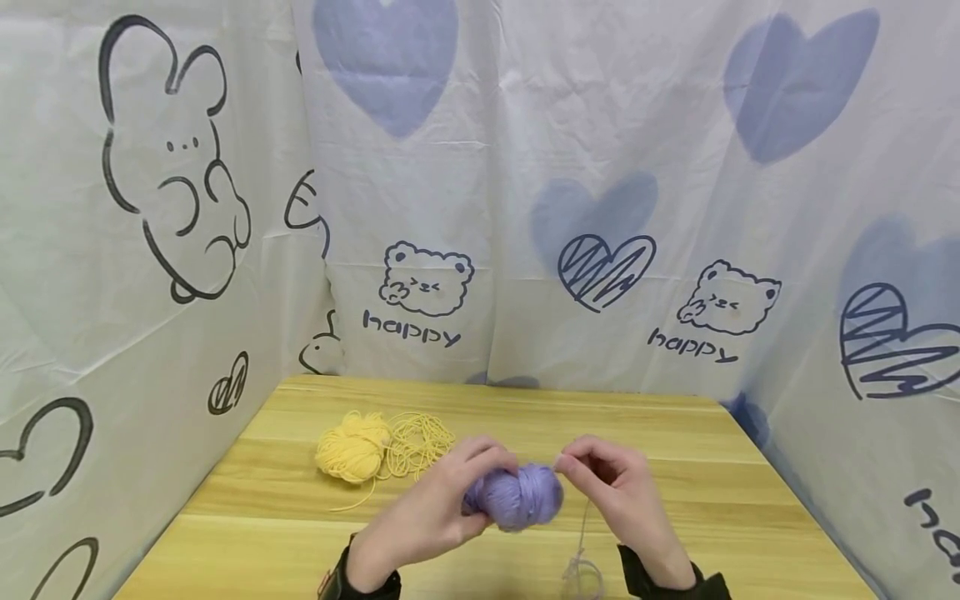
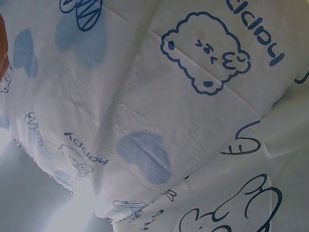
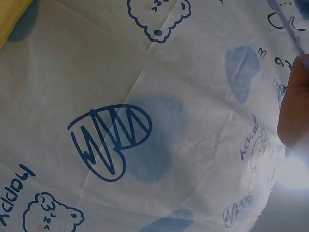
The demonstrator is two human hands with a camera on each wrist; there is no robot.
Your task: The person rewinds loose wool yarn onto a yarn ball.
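My left hand (image 1: pixel 450 496) grips a ball of purple yarn (image 1: pixel 521 497) from its left side, fingers over the top and thumb underneath. Just right of the ball, my right hand (image 1: pixel 615 487) pinches the purple strand (image 1: pixel 584 525) between thumb and forefinger. From there the strand hangs down to a loose loop (image 1: pixel 587 575) near the front of the table. The right wrist view catches part of the right hand (image 3: pixel 294 104) and a length of strand (image 3: pixel 288 24) at its right edge. Only a sliver of hand shows in the left wrist view.
Behind the left hand, a ball of yellow yarn (image 1: pixel 352 447) lies on the wooden table (image 1: pixel 720 508), with a loose yellow heap (image 1: pixel 420 442) beside it. White cloth (image 1: pixel 517 167) printed with hearts and bears hangs around the table's back and sides.
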